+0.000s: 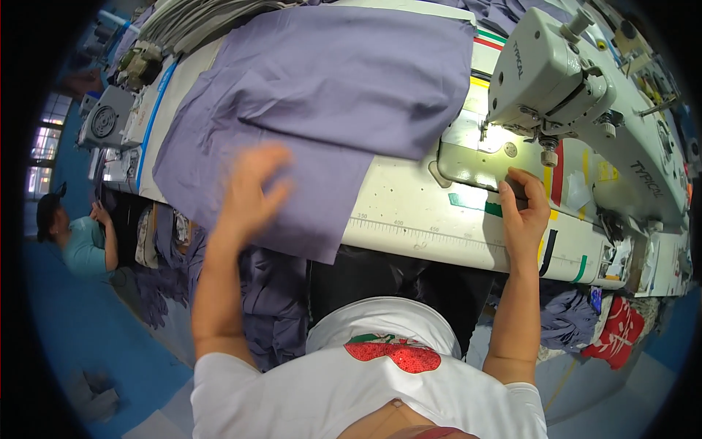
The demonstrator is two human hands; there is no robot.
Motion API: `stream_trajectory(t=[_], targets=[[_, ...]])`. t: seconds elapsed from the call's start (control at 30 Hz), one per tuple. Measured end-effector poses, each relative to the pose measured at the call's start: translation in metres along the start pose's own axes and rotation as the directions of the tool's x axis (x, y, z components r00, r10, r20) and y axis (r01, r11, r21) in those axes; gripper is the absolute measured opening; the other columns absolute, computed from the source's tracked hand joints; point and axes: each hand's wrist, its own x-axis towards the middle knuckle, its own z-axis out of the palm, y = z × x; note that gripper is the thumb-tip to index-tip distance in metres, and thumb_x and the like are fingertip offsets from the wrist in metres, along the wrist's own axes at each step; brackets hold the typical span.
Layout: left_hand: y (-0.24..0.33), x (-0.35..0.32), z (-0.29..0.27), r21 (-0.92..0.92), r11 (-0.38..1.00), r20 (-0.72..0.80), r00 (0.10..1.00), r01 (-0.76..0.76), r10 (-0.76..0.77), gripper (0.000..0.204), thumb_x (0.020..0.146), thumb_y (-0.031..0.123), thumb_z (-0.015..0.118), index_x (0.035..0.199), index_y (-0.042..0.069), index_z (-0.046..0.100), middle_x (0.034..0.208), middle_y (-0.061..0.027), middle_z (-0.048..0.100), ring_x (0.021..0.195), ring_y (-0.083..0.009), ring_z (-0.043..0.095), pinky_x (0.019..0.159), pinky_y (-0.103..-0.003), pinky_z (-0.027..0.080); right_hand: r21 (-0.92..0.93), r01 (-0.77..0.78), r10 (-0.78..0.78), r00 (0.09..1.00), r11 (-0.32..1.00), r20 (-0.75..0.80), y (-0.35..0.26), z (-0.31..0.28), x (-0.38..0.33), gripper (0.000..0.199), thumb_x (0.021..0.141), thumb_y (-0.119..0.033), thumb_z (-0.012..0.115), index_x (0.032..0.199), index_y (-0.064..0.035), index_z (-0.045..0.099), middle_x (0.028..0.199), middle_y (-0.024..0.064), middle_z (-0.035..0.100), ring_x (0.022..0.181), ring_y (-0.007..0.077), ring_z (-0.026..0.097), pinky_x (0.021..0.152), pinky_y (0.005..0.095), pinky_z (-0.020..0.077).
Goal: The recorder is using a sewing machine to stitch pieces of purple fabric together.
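Note:
A large piece of purple fabric (322,80) lies over the left part of the white sewing table, folded over itself, its near corner hanging past the front edge. My left hand (252,190) is above or on this fabric, blurred by motion, thumb and fingers apart, with nothing visible in it. My right hand (525,208) rests at the near edge of the shiny metal plate (468,167) of the sewing machine (548,73). Its thumb and forefinger are bent around a small dark shape I cannot make out. The lit needle area is just beyond, beside the fabric's right edge.
A ruler strip (409,228) runs along the table's front edge. Stacked grey cloth (212,22) lies at the far left. Purple cloth (274,300) hangs below the table, and a red cloth (618,333) lies at lower right. Another person (80,238) sits at left.

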Motion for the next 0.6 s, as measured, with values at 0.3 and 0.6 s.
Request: stream_trajectory(t=[0.3, 0.6], targets=[[0.123, 0.008, 0.230, -0.322, 0.839, 0.819, 0.573, 0.438, 0.015, 0.036, 0.097, 0.030, 0.048, 0.123, 0.006, 0.058, 0.124, -0.0124, 0.060, 0.115, -0.0234, 0.056, 0.099, -0.036, 0.043, -0.015, -0.043, 0.043, 0.999, 0.999, 0.024, 0.002, 0.000, 0.002, 0.018, 0.081, -0.005, 0.067, 0.097, 0.0015, 0.063, 0.095, 0.0117, 0.063, 0.086, 0.0214, 0.060, 0.077, 0.0294, 0.0481], [0.048, 0.047, 0.322, -0.288, 0.634, 0.422, 0.689, 0.718, -0.590, 0.037, 0.097, 0.030, 0.049, 0.124, 0.006, 0.057, 0.125, -0.0120, 0.059, 0.115, -0.0233, 0.056, 0.100, -0.036, 0.043, -0.041, -0.045, 0.045, 0.999, 0.998, 0.013, 0.004, 0.003, 0.006, 0.016, 0.080, -0.003, 0.069, 0.094, 0.0006, 0.063, 0.095, 0.0110, 0.063, 0.084, 0.0197, 0.058, 0.076, 0.0284, 0.0468]])
